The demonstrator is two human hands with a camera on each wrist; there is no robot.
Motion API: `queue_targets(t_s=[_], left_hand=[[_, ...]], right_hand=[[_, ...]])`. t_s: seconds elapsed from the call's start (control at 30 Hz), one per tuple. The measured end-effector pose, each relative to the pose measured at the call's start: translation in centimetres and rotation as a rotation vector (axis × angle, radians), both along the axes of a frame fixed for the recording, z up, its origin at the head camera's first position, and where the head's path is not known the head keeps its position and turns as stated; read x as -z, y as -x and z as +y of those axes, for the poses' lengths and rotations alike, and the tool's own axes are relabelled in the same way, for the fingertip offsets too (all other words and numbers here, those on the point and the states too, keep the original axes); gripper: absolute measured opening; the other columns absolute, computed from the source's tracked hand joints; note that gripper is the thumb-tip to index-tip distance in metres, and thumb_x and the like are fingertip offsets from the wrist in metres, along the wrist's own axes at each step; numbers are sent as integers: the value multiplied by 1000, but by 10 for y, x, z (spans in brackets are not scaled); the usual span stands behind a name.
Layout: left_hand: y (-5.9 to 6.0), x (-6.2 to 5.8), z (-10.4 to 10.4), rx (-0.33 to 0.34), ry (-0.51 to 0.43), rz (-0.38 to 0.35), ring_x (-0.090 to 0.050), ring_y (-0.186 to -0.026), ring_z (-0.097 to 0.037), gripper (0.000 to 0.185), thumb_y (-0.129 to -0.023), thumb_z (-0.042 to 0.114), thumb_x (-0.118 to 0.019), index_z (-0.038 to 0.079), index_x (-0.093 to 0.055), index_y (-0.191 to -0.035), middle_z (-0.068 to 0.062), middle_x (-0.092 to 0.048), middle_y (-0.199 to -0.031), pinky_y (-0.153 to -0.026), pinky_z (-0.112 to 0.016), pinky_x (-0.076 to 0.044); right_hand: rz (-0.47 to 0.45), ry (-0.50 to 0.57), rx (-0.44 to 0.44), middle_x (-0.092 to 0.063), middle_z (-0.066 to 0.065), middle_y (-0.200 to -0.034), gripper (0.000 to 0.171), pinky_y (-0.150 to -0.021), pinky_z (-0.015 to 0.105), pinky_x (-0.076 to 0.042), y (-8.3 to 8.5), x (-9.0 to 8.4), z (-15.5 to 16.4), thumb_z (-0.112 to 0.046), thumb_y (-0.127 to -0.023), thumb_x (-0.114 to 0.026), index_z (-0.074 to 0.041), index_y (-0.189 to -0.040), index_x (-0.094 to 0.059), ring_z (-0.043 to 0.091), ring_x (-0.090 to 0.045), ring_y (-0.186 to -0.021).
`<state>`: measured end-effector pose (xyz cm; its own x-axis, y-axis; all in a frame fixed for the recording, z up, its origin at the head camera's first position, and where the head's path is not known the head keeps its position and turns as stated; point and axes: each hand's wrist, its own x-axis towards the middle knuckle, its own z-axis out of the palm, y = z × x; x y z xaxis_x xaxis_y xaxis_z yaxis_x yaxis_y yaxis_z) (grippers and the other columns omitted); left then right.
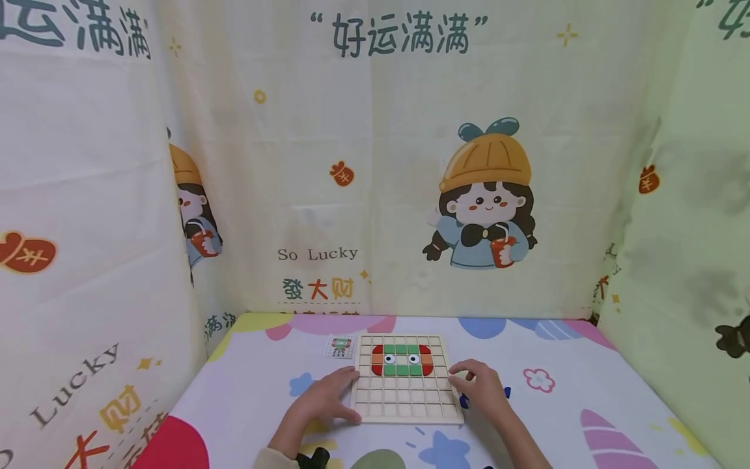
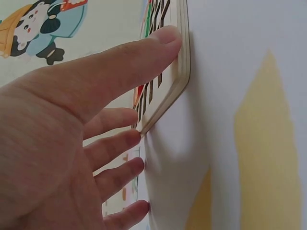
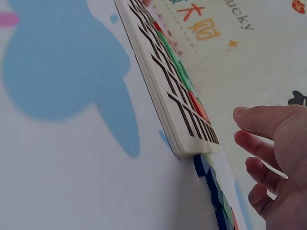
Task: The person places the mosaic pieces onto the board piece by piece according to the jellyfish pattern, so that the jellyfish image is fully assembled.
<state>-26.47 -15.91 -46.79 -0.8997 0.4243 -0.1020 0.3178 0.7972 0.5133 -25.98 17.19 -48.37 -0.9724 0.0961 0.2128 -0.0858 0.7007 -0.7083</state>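
A wooden grid board lies flat on the table. On its upper rows sits a tile pattern with green tiles, red corner pieces, orange tiles and two eye tiles. My left hand is spread at the board's left side. In the left wrist view its thumb rests on the board's edge, the other fingers straight. Just off the right edge is my right hand, loosely bent; the right wrist view shows nothing held between its thumb and fingers. Dark blue pieces lie beside the board, partly hidden under this hand in the head view.
A small pattern card lies at the board's far left corner, showing a figure. Green and red pieces sit among the blue ones. A printed cloth covers the table; cloth walls stand around it.
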Motion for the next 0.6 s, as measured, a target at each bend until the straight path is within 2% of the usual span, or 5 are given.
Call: queue_targets(t_s=[0.2, 0.3, 0.47, 0.6], left_hand=[[0, 2, 0, 4, 2, -14, -33, -133, -34, 85, -63, 44, -79, 14, -44, -135, -6, -37, -145, -106, -56, -32], [0, 2, -1, 1, 11, -22, -33, -133, -34, 85, -63, 45, -78, 15, -44, -136, -5, -37, -146, -106, -56, -32], [0, -1, -1, 4, 5, -21, -33, -134, -34, 86, -64, 44, -78, 13, -43, -136, -6, -36, -146, -107, -55, -31], [2, -2, -1, 3, 8, -21, -32, -134, -34, 86, -65, 45, -77, 13, -42, -137, -5, -36, -147, -107, -55, -30]], right_hand=[[-7, -6, 87, -58, -2, -77, 13, -58, 19, -35, -8, 8, 18, -19, -75, -73, -21, -88, -70, 9, -44, -68], [-12, 6, 96, -55, -1, -73, 14, -57, 18, -34, -11, 9, 25, -20, -75, -74, -20, -89, -69, 9, -43, -65], [1, -7, 57, -65, 3, -88, 19, -54, 19, -37, -11, -2, 39, -18, -76, -73, -16, -94, -69, 11, -48, -71], [-77, -42, 74, -65, 6, -99, 24, -56, 21, -40, -11, -11, 57, -19, -77, -72, -15, -101, -68, 17, -49, -80]])
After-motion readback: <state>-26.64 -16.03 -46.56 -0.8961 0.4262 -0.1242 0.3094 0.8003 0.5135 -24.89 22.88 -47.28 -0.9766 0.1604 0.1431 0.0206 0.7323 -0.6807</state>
